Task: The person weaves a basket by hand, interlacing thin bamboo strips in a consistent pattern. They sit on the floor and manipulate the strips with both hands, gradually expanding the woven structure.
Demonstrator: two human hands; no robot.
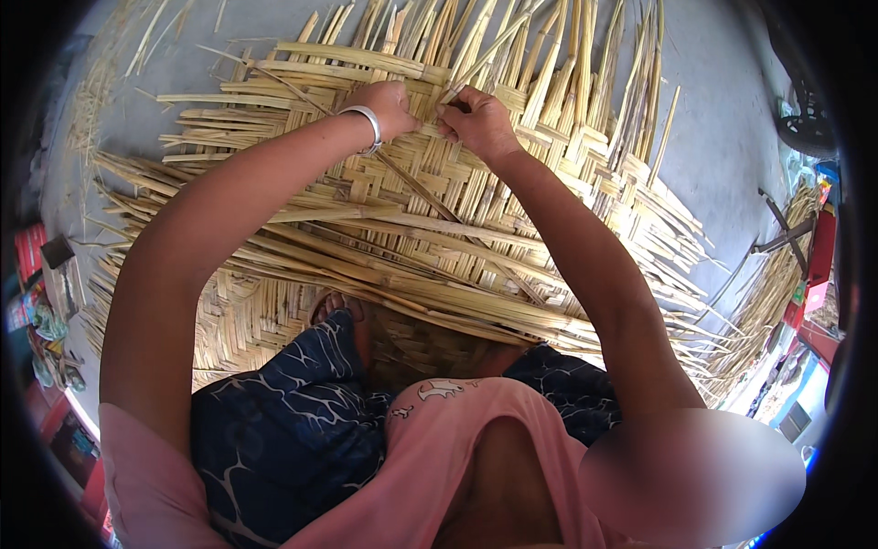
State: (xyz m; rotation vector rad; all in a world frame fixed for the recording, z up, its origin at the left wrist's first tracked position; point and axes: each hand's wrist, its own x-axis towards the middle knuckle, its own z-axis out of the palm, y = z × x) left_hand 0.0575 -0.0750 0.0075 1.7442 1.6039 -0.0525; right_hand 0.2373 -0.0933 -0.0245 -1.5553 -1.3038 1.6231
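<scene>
Mat [448,178] mid-weave, seemingly: R hand [474,121] pinches strip [477,68] nr far edge; L hand [386,102] curled, hold unclear. Next move prob. calls for tucking strip under.

No text, label, brand, number or sign can be read. The pink shirt [476,403] carries a printed picture on its front: a pale, animal-like figure with small dark-outlined marks beside it, and no letters can be made out among them. At the left rim, a red package [30,252] and a blue-and-white packet [18,314] are too small and blurred to tell whether they bear lettering. At the right rim, a red panel [821,245] stands near a small green-and-white patch [814,296]; any print on these 2 is illegible.
</scene>
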